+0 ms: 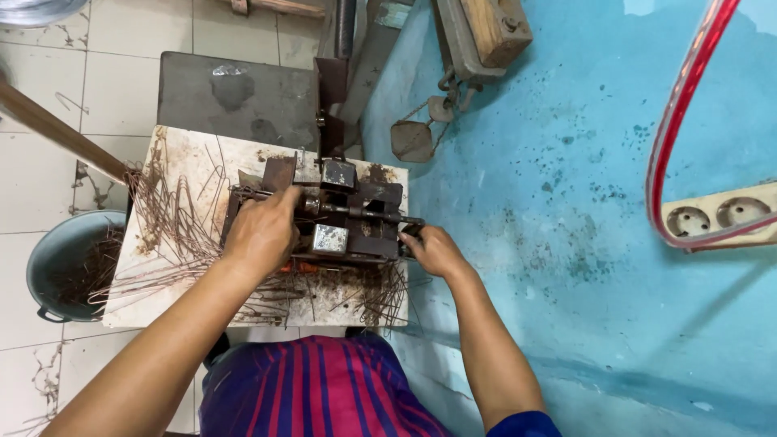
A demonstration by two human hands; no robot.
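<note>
1. At the far left of the frame, a grey bucket (61, 263) stands on the tiled floor (113, 97), and it holds short rusty wire pieces.
2. A brown wooden handle (57, 133) comes in from the upper left edge and ends at the corner of the board.
3. The white board (182, 162) lies in the middle left, and a loose pile of thin bent wires (174, 235) covers its left and lower parts.
4. The left hand (261, 233) rests on the left end of the metal jig (340, 218), fingers curled together over the wires there; I cannot tell if it pinches one.
5. The jig sits in the centre of the frame on the board, dark and rusty, with a horizontal rod (364, 214) across it.
6. The right hand (433, 251) is at the right end of the jig, fingers closed around the end of the rod.
7. To the right, the blue wall (566, 202) fills the frame, with a red hose (676, 121) and a cream socket strip (716, 214) at the far right.
</note>
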